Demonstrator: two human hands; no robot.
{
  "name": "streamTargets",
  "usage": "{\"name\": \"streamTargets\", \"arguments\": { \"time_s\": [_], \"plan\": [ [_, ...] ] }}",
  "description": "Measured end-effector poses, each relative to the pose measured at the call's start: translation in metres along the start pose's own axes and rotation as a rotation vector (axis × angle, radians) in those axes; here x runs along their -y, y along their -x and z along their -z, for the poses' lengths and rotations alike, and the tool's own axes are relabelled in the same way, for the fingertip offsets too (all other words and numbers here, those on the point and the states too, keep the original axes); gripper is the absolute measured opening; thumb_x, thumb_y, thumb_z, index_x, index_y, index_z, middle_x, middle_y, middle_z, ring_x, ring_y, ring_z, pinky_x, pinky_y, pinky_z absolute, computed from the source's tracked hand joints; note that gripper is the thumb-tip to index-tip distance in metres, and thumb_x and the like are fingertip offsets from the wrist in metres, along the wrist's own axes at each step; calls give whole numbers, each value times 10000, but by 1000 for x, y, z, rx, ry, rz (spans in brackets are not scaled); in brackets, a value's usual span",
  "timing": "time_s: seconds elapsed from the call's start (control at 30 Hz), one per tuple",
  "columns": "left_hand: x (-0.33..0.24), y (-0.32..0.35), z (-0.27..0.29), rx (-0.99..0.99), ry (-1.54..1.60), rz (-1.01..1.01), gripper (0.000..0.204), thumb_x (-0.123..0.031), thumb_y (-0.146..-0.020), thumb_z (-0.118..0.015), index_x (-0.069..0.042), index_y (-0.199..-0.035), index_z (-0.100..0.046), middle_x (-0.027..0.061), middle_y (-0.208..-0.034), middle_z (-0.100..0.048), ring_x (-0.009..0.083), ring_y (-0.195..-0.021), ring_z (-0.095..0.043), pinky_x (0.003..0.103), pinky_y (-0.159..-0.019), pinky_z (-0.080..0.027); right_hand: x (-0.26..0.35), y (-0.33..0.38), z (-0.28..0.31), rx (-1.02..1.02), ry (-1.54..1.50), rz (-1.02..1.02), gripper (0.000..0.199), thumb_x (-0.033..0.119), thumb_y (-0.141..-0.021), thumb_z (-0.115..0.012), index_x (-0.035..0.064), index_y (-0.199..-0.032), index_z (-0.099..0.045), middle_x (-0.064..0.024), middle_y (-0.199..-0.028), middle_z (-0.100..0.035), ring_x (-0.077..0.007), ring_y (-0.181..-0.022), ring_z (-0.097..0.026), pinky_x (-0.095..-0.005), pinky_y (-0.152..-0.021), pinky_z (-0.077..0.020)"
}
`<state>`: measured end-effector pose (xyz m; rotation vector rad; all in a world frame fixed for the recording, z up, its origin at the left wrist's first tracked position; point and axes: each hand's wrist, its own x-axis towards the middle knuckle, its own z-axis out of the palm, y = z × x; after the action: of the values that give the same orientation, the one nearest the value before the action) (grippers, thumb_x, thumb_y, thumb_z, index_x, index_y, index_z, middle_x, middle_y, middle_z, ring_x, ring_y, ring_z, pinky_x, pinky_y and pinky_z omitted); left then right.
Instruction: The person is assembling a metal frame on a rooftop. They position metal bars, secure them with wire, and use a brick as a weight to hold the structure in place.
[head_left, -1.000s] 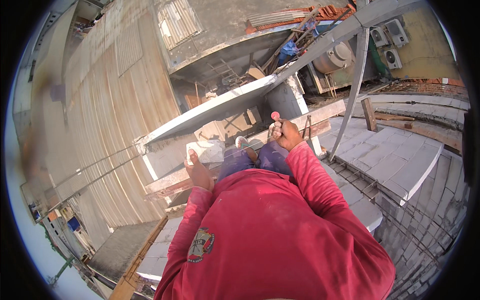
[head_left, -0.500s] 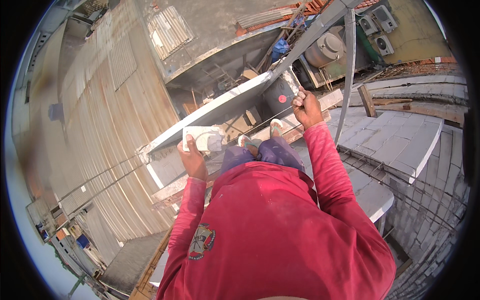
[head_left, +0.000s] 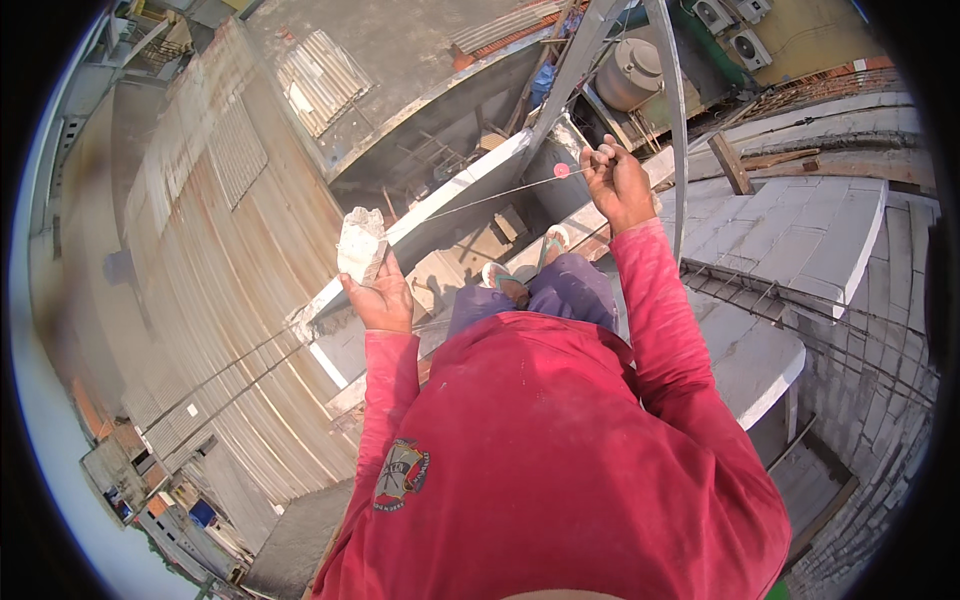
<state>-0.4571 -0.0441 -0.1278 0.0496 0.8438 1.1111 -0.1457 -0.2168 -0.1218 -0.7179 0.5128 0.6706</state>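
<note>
My left hand (head_left: 382, 298) is closed around the lower end of a rough white block piece (head_left: 361, 243), thumb on its face, which stands tilted upward. From it a thin string (head_left: 500, 193) stretches to my right hand (head_left: 618, 183), whose fingers are curled and pinch its other end. The string passes a small pink round spot (head_left: 561, 170); whether the two touch I cannot tell. Below my hands, my feet in light flip-flops (head_left: 556, 243) stand near a narrow ledge.
A long white beam (head_left: 470, 168) and slanted grey metal posts (head_left: 668, 90) cross ahead of me. Corrugated roofing (head_left: 190, 260) lies far below at left. To the right are pale block slabs (head_left: 790, 240), thin rebar (head_left: 735, 290) and a wooden post (head_left: 731, 163). A water tank (head_left: 630, 75) stands beyond.
The white block piece has turned from lying flat to pointing upward in my left hand. String now shows taut between my hands. My right hand is slightly higher, and the view has shifted.
</note>
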Motion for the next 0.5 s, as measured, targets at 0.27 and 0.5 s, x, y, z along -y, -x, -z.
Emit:
{"name": "streamTargets", "arguments": {
  "time_s": [0.27,0.5],
  "plan": [
    [10,33,-79,766,49,178,400,-401,-961,-502,-128,-1237,-599,81,-1147,-672,264,-1189,-580,583,-1163,-224,17,-21,5,68,-33,-135,170,-52,-933,-422,-34,-1102,-418,-60,-737,-479,-161,-650,-526,-373,-920,-534],
    [109,93,-231,851,-355,505,528,-442,-1018,-358,9,-1219,-543,155,-1120,-636,300,-1029,-641,449,-969,-497,35,-26,8,158,180,-184,82,36,-969,-462,-30,-938,-501,-106,-823,-541,-193,-823,-613,-427,-917,-562]
  ]
}}
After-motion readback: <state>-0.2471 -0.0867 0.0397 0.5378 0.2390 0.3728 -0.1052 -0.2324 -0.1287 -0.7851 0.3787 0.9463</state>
